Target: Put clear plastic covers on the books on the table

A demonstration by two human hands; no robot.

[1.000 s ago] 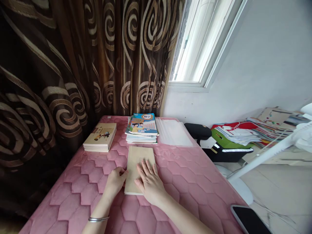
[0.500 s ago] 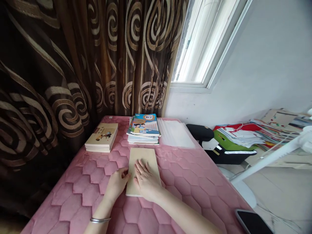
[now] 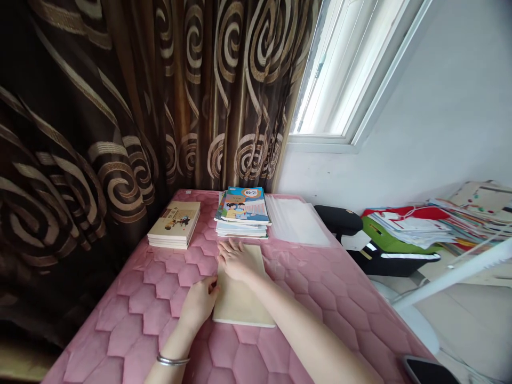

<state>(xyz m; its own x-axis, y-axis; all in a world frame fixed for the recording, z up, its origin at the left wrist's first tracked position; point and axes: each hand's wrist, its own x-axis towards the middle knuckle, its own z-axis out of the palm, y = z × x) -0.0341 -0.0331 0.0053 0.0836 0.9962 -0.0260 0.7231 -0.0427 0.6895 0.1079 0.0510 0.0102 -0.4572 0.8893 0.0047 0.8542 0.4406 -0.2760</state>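
A tan, plain-covered book [image 3: 244, 309] lies flat on the pink quilted table cover [image 3: 136, 320]. My right hand [image 3: 238, 261] rests palm down on the book's far end, its fingers spread and holding nothing. My left hand [image 3: 198, 304] presses curled fingers against the book's left edge, with its thumb hidden. A metal bangle [image 3: 173, 360] circles my left wrist. Just beyond my right fingertips stands a stack of textbooks [image 3: 244, 210] with a blue cover. A stack of cream paperbacks [image 3: 174, 224] lies to the left.
A clear plastic sleeve pile [image 3: 296, 221] lies right of the textbooks. A dark swirled curtain [image 3: 120, 106] hangs along the table's left and far sides. A black phone [image 3: 428, 370] sits at the near right corner. Beyond the right edge are a black-and-green bag [image 3: 392, 245] and piled papers [image 3: 412, 229].
My right hand has slid from the book's middle towards its far end, uncovering the near part. My left hand stays at the left edge. The view has turned slightly.
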